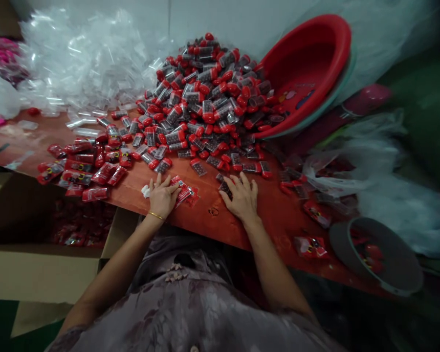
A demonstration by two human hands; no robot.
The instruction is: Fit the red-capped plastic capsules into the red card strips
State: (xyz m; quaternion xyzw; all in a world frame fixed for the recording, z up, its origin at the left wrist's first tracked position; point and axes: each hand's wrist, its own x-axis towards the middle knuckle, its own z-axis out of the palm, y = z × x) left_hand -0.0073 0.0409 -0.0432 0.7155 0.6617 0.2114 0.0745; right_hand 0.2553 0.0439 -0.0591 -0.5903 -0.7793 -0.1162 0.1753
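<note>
My left hand (pixel 163 196) lies flat, fingers spread, pressing on a red packet (pixel 183 189) that sticks out past my fingertips to the right; it grips nothing, only rests on top. A gold bangle (pixel 156 215) circles that wrist. My right hand (pixel 243 196) sits palm down close by, fingers loosely curled over a small capped case (pixel 225 187); whether I have hold of it I cannot tell. Both hands rest on the red table (pixel 209 220) near its front edge. Just beyond my fingertips begins a big heap of red-capped cases (pixel 205 105), spilling from a tilted red basin (pixel 308 68) beyond my right hand. Left of my left hand lie filled packets (pixel 80 168), and farther back a mound of clear bags (pixel 84 58). Below the table on my left stands an open carton (pixel 40 266); to my far right sits a grey bowl (pixel 388 264).
</note>
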